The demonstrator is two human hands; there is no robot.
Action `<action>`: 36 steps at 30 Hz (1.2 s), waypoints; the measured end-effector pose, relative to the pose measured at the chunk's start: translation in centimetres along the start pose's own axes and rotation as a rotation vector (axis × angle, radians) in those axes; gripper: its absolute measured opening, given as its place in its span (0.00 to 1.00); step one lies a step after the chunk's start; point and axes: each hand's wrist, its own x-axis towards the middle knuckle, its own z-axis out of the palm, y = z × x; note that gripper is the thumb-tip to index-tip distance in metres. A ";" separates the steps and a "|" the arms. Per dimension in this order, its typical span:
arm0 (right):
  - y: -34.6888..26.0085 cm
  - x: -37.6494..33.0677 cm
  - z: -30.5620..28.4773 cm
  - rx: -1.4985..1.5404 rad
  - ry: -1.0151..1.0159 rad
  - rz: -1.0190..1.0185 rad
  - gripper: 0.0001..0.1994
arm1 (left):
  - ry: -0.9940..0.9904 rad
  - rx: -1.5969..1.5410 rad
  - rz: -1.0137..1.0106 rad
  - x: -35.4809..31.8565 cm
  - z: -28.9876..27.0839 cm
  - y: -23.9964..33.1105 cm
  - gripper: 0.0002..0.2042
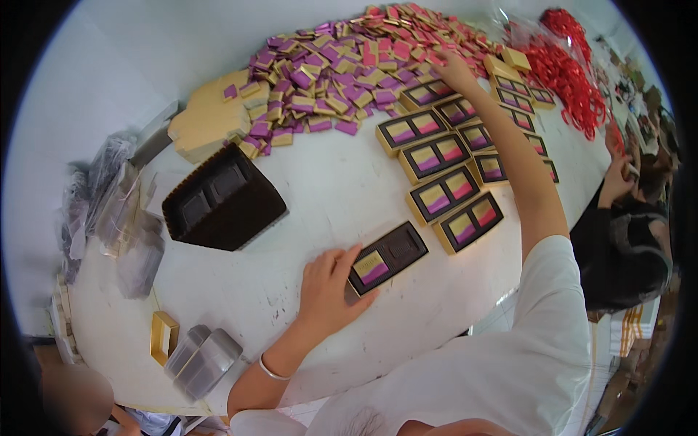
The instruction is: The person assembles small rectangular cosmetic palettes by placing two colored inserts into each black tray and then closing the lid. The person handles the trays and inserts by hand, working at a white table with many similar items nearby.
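My left hand (331, 294) is closed on the left end of a dark brown two-compartment tray (402, 248) on the white table. A purple-and-gold packet (371, 269) lies in the tray's left compartment; the right compartment is bare. My right arm stretches far across the table, and my right hand (456, 71) is at a heap of red-and-gold packets (400, 49). Its fingertips are too small and mixed with the packets to tell if they grip one. Beside my right forearm stand several gold boxes (435, 158), most holding one purple-and-gold and one red-and-gold packet.
A stack of dark trays (234, 200) stands left, below a purple-and-gold heap (320, 80) and gold boxes (211, 120). Clear plastic lids (203, 360) and an empty gold sleeve (164, 338) lie near left. Red ribbons (567, 80) are far right. Other people (622, 247) sit at both sides.
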 end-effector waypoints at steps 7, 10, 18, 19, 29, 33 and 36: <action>2.6 5.0 4.3 -0.395 -0.184 0.002 0.23 | -0.037 0.017 -0.018 -0.3 -0.8 -0.1 0.36; 2.2 5.4 3.6 -0.354 -0.120 0.012 0.21 | -0.041 0.013 -0.017 -0.2 -0.7 0.0 0.36; -11.1 -5.4 -7.6 1.635 -0.700 0.213 0.22 | -0.031 0.023 -0.022 -0.5 -0.2 -0.3 0.36; -14.8 -8.5 -8.7 1.597 -0.560 0.371 0.21 | -0.008 0.022 -0.005 -0.7 -0.2 -0.4 0.36; -21.4 -25.0 -10.8 0.837 -0.729 0.127 0.08 | 0.097 0.099 0.046 -1.0 0.8 -0.1 0.35; -21.2 -25.3 -9.9 0.513 -0.682 -0.274 0.02 | 0.033 0.023 0.048 -0.8 0.4 -0.1 0.34; -20.7 -25.8 -8.5 0.518 -0.593 -0.356 0.04 | 0.008 -0.026 0.053 -0.6 0.2 -0.2 0.34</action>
